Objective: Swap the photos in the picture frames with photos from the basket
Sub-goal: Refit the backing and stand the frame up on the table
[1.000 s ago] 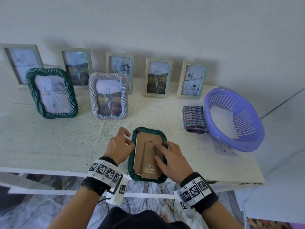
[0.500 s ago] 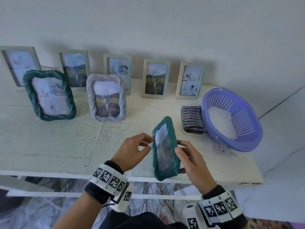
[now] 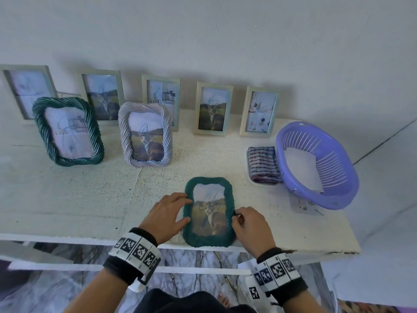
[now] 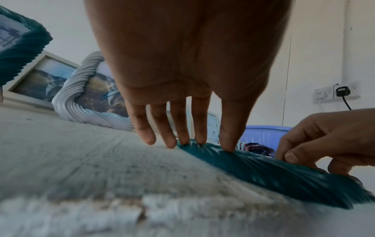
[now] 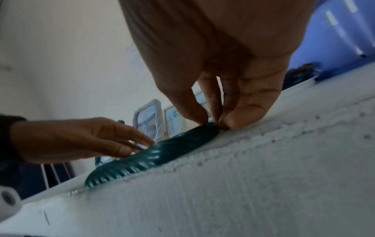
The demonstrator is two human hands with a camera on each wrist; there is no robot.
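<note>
A dark green rope-edged picture frame (image 3: 208,212) lies face up near the table's front edge, showing a photo of a cat in a field. My left hand (image 3: 168,214) rests beside its left rim with straight fingers (image 4: 227,141) touching the edge of the frame (image 4: 263,170). My right hand (image 3: 250,224) pinches the right rim of the frame (image 5: 154,154) between thumb and curled fingers (image 5: 233,120). The purple basket (image 3: 338,195) at the right holds a white sheet (image 3: 304,168).
A green rope frame (image 3: 67,131) and a white rope frame (image 3: 145,134) stand further back on the white table (image 3: 67,199). Several pale flat frames lean on the wall behind. A folded striped cloth (image 3: 262,164) lies left of the basket.
The green frame lay face down with its cardboard back up, was lifted and turned over between both hands, and now lies face up on the table.
</note>
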